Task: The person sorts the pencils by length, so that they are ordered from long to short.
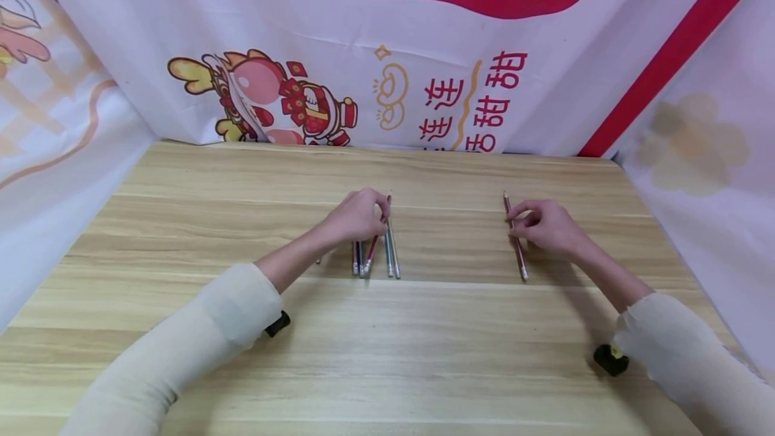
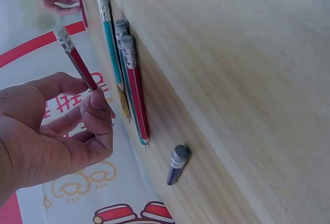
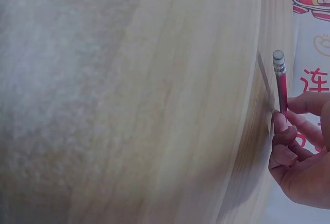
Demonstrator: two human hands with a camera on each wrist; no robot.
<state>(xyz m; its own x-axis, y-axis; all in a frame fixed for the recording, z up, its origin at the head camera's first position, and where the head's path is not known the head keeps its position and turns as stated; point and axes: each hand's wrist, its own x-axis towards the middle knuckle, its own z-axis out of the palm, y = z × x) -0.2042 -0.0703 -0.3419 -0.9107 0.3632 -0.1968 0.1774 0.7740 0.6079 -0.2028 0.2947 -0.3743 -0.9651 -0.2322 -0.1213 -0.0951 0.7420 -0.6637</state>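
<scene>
My left hand [image 1: 357, 217] pinches a red pencil [image 2: 81, 66] between thumb and fingers, its eraser end toward me. In the left wrist view this pencil is held off the table, beside a row of lying pencils. A teal pencil [image 2: 111, 43] and a gold-tipped one lie together; a second red pencil [image 2: 135, 84] lies against another teal one. Set apart is a dark blue pencil [image 2: 175, 170], partly out of sight in the head view behind my left hand. Far to the right, my right hand [image 1: 547, 224] pinches another red pencil [image 3: 282, 87] by its middle.
The wood-grain table [image 1: 375, 355] runs back to a white printed cloth [image 1: 339, 25] hanging behind it. More cloth hangs at the left [image 1: 54, 86] and right sides. Black devices [image 1: 611, 359] are at both wrists below the pale sleeves.
</scene>
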